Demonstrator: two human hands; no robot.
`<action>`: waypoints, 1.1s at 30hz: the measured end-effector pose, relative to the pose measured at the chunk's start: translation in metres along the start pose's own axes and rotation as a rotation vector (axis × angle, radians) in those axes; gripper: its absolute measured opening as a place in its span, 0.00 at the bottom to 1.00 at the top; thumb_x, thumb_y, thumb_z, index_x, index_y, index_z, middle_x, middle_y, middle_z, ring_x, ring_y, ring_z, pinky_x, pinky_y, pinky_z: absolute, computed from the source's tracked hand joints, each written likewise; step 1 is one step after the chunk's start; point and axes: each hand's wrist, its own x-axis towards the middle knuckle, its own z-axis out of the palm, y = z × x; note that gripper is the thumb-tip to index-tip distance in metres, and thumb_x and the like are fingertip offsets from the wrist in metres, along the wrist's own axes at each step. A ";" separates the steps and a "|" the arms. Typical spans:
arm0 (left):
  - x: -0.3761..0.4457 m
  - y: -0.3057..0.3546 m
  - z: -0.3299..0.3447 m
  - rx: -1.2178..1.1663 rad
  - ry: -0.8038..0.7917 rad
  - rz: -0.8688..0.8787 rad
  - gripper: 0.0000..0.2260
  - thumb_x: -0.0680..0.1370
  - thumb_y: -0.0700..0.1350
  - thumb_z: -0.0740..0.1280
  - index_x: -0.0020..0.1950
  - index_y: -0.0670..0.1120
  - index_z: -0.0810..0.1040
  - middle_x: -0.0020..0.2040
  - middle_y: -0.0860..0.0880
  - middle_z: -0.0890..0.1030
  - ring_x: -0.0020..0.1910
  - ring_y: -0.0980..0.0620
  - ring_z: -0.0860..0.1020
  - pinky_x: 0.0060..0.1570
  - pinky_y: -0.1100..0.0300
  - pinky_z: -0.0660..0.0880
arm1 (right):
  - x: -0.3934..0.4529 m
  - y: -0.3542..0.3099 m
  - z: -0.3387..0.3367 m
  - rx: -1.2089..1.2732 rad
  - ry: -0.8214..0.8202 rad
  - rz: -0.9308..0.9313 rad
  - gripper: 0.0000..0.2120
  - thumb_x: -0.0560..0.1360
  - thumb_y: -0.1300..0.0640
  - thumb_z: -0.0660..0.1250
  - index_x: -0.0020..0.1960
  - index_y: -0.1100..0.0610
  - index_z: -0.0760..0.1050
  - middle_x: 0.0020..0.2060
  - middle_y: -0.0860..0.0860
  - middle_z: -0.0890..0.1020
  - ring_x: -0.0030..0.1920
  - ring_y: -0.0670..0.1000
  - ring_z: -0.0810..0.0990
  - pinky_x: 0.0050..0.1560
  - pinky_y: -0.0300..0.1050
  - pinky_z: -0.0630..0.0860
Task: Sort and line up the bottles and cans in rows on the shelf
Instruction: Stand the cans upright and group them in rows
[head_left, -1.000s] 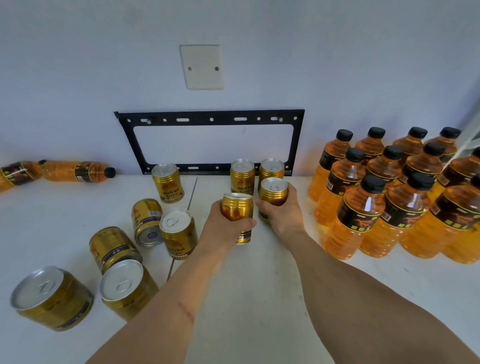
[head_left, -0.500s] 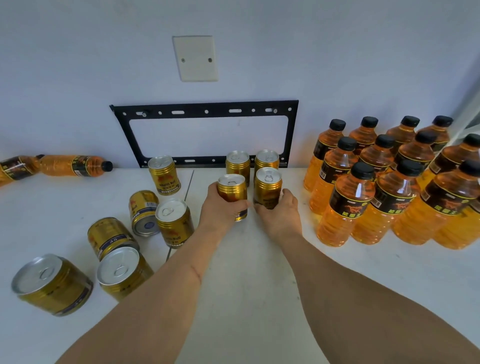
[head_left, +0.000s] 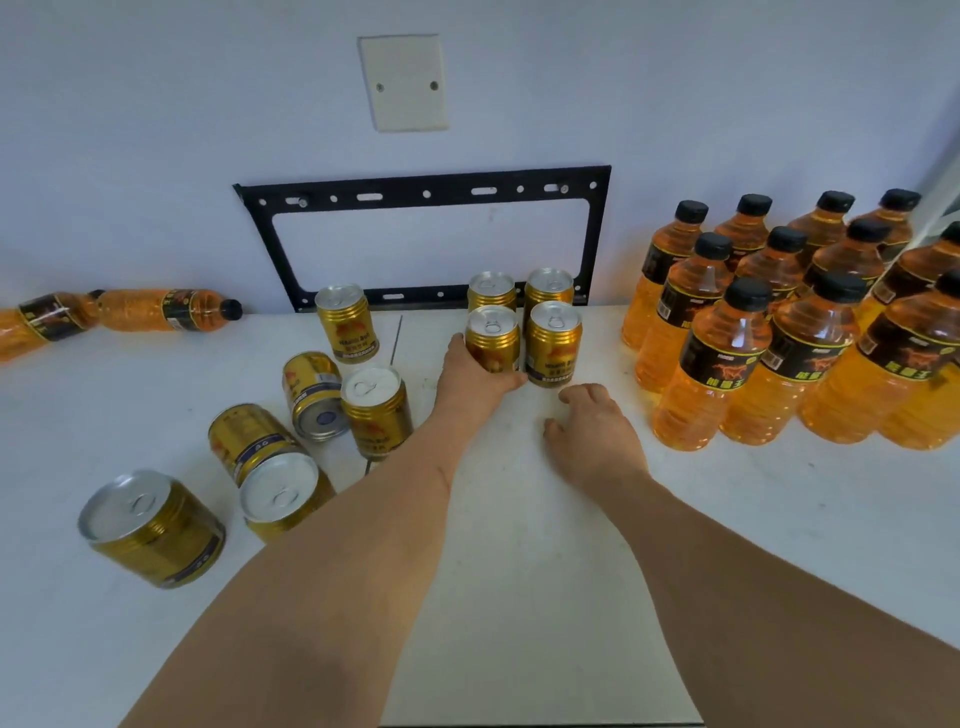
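change: right hand (head_left: 595, 434) off the front-right can (head_left: 552, 343) since a moment ago, fingers loose and apart, holding nothing; can now standing on its own, so looks placed

left hand (head_left: 470, 376): clamped round the front-left can (head_left: 492, 339), low on its near side; can upright on the shelf (head_left: 519, 519), just beside its neighbour

block: two-by-two of cans, back pair (head_left: 519, 288) against the wall bracket (head_left: 423, 195)

bottles (head_left: 769, 322): standing in rows on the right; two lying far left (head_left: 119, 312)

left to do: loose cans (head_left: 291, 431) at left, some tipped over; probably next up
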 end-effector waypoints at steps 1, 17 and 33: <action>-0.003 0.003 0.002 0.048 -0.002 -0.030 0.40 0.70 0.48 0.77 0.76 0.47 0.59 0.72 0.46 0.69 0.70 0.44 0.70 0.63 0.51 0.70 | 0.001 0.000 -0.002 -0.030 -0.007 0.005 0.23 0.80 0.50 0.60 0.73 0.55 0.66 0.68 0.53 0.70 0.66 0.55 0.71 0.65 0.50 0.72; -0.109 0.053 -0.173 0.624 0.329 0.241 0.11 0.79 0.52 0.60 0.52 0.47 0.77 0.42 0.50 0.78 0.44 0.49 0.77 0.41 0.56 0.74 | -0.046 -0.130 -0.051 0.032 0.084 -0.343 0.18 0.82 0.49 0.58 0.69 0.53 0.70 0.63 0.52 0.77 0.58 0.54 0.78 0.51 0.49 0.78; -0.029 -0.028 -0.285 0.607 -0.341 -0.495 0.37 0.76 0.69 0.58 0.76 0.45 0.62 0.60 0.38 0.81 0.57 0.40 0.79 0.56 0.49 0.74 | 0.035 -0.261 0.012 -0.340 -0.261 -0.263 0.20 0.78 0.36 0.57 0.40 0.51 0.70 0.39 0.50 0.77 0.43 0.52 0.77 0.56 0.52 0.72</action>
